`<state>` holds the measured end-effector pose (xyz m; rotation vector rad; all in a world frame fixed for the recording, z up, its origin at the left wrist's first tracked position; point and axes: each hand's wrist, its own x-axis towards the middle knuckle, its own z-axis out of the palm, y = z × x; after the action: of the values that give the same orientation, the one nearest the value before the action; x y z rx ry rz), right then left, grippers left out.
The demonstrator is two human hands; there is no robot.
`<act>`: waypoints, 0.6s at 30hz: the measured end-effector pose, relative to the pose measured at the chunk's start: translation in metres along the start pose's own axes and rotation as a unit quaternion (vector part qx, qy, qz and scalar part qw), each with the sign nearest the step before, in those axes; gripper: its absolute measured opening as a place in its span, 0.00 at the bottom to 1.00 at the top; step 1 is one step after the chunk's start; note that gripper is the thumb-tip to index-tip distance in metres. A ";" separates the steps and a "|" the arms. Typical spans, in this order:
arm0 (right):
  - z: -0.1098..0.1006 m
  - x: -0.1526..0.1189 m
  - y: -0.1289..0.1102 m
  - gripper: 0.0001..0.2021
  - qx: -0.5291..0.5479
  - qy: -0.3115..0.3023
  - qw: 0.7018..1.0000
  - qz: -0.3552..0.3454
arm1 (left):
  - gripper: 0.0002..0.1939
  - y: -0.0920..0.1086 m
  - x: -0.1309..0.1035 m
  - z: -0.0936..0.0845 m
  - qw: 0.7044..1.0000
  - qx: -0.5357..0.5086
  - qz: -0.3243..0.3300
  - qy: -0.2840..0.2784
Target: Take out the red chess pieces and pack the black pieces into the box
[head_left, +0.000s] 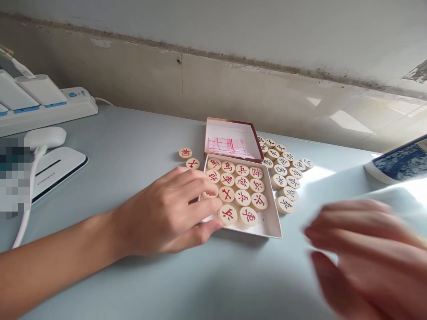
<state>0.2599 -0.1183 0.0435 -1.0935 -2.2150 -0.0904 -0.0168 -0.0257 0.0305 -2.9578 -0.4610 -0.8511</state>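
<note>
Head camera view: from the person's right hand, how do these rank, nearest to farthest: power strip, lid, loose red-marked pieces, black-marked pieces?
1. Black-marked pieces: beyond the right hand, to its left.
2. Lid: left of those pieces.
3. Loose red-marked pieces: left of the lid.
4. Power strip: far left, by the wall.

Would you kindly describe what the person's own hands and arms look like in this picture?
The left hand is ungloved, with no ring, watch or bracelet visible, and no sleeve shows on the left forearm. The right hand also looks gloveless, but blur hides finer details.
</note>
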 end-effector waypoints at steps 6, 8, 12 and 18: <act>0.018 0.024 -0.003 0.11 0.052 -0.083 0.993 -0.063 | 0.10 0.002 -0.002 0.003 1.000 0.006 0.016 -0.018; 0.019 0.022 -0.004 0.12 0.059 -0.120 0.989 -0.067 | 0.09 0.003 -0.002 0.005 1.000 0.003 0.017 -0.012; 0.021 0.021 -0.006 0.11 0.022 -0.158 0.984 -0.083 | 0.11 0.004 0.000 0.005 1.000 -0.007 0.022 -0.008; 0.029 0.028 -0.005 0.13 -0.006 -0.157 0.984 -0.081 | 0.10 0.003 -0.001 0.003 0.999 -0.004 0.028 -0.017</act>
<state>0.2287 -0.0933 0.0385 -0.9868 -2.5868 -0.0011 -0.0150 -0.0284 0.0274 -2.9811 -0.3766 -0.7987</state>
